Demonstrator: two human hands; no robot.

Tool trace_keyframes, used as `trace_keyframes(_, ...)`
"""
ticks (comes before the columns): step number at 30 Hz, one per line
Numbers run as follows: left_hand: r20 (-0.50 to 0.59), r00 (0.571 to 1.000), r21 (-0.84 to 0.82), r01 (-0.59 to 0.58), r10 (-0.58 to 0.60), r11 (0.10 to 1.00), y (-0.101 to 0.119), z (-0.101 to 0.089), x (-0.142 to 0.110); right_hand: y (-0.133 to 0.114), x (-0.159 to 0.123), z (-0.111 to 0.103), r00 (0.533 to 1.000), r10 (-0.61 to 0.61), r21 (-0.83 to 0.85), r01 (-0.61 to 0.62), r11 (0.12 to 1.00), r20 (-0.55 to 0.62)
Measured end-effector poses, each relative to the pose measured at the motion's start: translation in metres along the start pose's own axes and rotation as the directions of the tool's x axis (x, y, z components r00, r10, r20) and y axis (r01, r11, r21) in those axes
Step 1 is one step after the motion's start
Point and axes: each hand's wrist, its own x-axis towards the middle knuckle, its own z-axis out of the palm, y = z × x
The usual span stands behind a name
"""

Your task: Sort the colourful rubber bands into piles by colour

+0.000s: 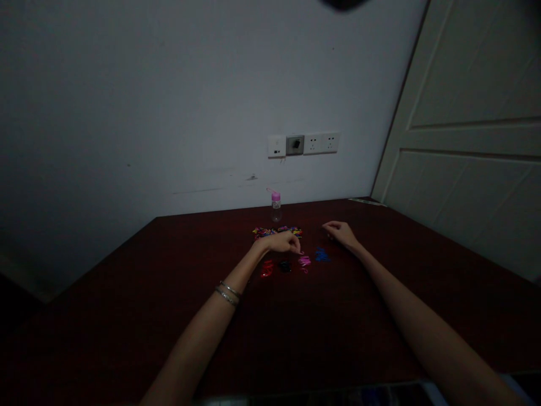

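Observation:
My left hand (284, 242) is closed in a pinch on a small pink curved piece, just above a little pile of pink pieces (304, 261). To its right lies a pile of blue pieces (322, 254); a black pile (284, 266) and a red pile (267, 268) lie nearer me, below the hand. Behind my left hand is a mixed multicoloured heap (264, 232), partly covered by it. My right hand (341, 233) rests above the table to the right of the heap, fingers pressed together; what they hold, if anything, is too small to make out.
A clear bottle with a pink lid (276, 207) stands behind the heap, near the wall. The dark red table (169, 265) reaches back to the wall, where sockets and a switch (295, 145) are mounted. A thin strip (367, 202) lies at the far right edge, by a pale door (469, 141).

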Motion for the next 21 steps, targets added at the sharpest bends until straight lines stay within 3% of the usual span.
trace_keyframes(9, 0.015, 1.000, 0.025, -0.011, 0.011, 1.000, -0.004, 0.010, 0.007, 0.004, 0.003, 0.001, 1.000, 0.004, -0.019, -0.004, 1.000, -0.002)
trace_keyframes(12, -0.057, 0.998, 0.006, -0.034, 0.034, 0.999, -0.006, 0.002, 0.004, 0.006, 0.004, 0.001, 1.000, -0.003, -0.011, 0.003, 1.000, 0.001)
trace_keyframes(15, -0.217, 0.975, -0.026, -0.055, 0.048, 0.998, -0.014, -0.018, -0.008, 0.006, 0.003, 0.001, 1.000, 0.002, -0.006, -0.001, 1.000, 0.007)
trace_keyframes(18, -0.449, 0.892, -0.086, 0.010, -0.048, 0.996, -0.034, -0.042, -0.028, 0.006, 0.002, 0.002, 1.000, 0.001, -0.028, 0.000, 1.000, 0.015)
trace_keyframes(21, -0.652, 0.721, -0.226, 0.109, -0.234, 0.968, -0.062, -0.058, -0.050, 0.006, 0.003, 0.003, 0.999, -0.035, -0.094, 0.038, 0.995, 0.028)
